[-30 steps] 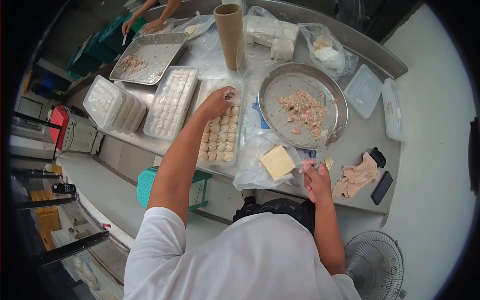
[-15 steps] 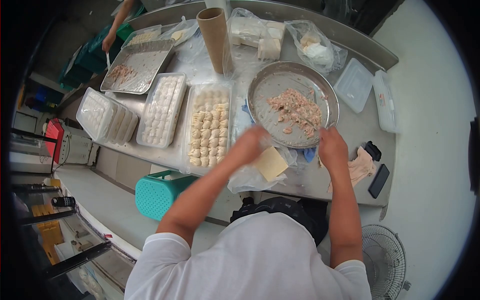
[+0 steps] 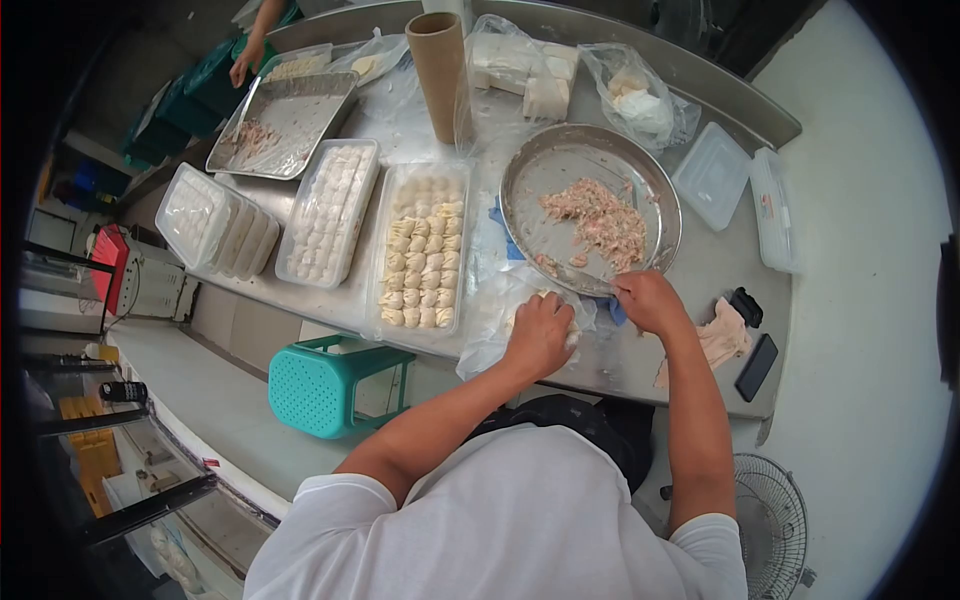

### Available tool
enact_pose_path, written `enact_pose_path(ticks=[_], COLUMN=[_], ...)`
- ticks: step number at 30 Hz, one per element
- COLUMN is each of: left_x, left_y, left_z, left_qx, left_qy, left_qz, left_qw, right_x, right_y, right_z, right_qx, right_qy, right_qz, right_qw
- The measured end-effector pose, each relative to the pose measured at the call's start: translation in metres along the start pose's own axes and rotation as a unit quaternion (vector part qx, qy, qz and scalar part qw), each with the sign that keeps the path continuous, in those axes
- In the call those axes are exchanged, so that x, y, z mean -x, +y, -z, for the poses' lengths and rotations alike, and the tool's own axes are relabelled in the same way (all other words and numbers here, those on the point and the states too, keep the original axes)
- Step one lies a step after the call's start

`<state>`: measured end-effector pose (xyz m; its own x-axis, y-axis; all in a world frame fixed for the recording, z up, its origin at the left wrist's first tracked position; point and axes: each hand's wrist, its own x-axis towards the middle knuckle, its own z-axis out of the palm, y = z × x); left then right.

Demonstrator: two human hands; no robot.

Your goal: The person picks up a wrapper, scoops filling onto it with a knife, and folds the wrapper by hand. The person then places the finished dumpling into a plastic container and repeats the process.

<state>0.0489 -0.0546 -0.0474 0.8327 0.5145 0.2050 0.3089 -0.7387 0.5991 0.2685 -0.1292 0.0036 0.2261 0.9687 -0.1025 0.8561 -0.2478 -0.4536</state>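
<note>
My left hand is closed over pale yellow square dough wrappers on a plastic bag; the fingers hide most of them. My right hand is closed at the near rim of the round metal pan, around a thin utensil that is mostly hidden. Inside the pan lies a mound of pinkish minced filling. Left of the bag, a clear plastic tray holds rows of pleated dumplings.
A second tray of dumplings and stacked lidded containers stand left. A cardboard tube rises at the back. A person's hand is near a rectangular metal pan. A phone and cloth lie right; a teal stool stands below.
My left hand has come down and right onto the wrappers, covering them. My right hand has moved slightly left and down, drawing the utensil out of the filling. The other person's hand has moved up.
</note>
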Motion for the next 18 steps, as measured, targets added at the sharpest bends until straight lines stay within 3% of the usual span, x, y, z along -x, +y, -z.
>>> enact_pose_path(ticks=[5,7,11,12,14,16,18], left_x=[0.001,0.006,0.009,0.008,0.006,0.009,0.016], left_y=[0.002,-0.004,-0.015,-0.018,-0.028,-0.048,-0.069], left_z=[-0.003,-0.006,-0.011,-0.011,-0.008,0.0,0.018], left_qx=[0.003,0.018,0.058,0.058,0.195,0.236,0.496], left_qy=[-0.02,-0.006,0.024,0.023,0.053,0.114,0.026], left_qz=[0.033,0.026,0.001,-0.002,0.049,0.051,0.255], left_qw=[0.999,0.999,0.998,0.998,0.978,0.964,0.829], right_x=[0.017,0.028,0.033,0.032,0.028,0.022,0.02], right_y=[0.008,0.005,0.01,0.009,0.004,-0.004,-0.006], right_z=[0.005,0.002,-0.008,-0.004,0.002,0.006,0.006], right_qx=[-0.122,-0.203,-0.213,-0.153,-0.091,0.083,0.085], right_qy=[-0.004,0.061,0.13,0.129,0.128,0.07,0.05], right_qz=[-0.049,-0.071,-0.05,-0.036,-0.024,-0.017,-0.018], right_qw=[0.991,0.975,0.967,0.979,0.987,0.994,0.995])
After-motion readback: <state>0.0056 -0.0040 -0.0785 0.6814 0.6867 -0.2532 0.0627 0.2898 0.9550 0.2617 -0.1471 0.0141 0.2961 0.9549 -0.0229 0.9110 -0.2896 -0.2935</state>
